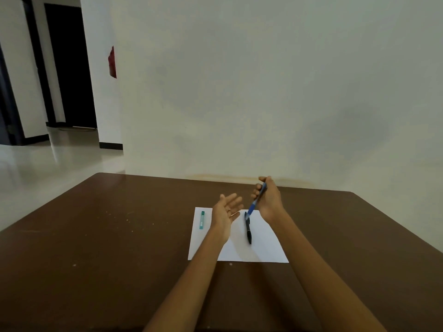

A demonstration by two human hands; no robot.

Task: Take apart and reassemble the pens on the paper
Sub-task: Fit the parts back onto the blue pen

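Between our hands (pixel 247 204) a black pen (pixel 248 230) lies whole on the paper (pixel 261 250); our right hand (pixel 268 200) grips the undivided blue pen (pixel 257 200), left hand (pixel 226 209) spread empty, so we judge disassembly barely begun.

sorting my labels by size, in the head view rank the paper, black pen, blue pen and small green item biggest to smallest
1. sheet of paper
2. black pen and blue pen: alike, and the right hand hides part of the blue one
3. small green item

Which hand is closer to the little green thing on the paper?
Left. The left hand hovers open just right of the green piece, apart from it. The right hand, gripping the blue pen, is farther right.
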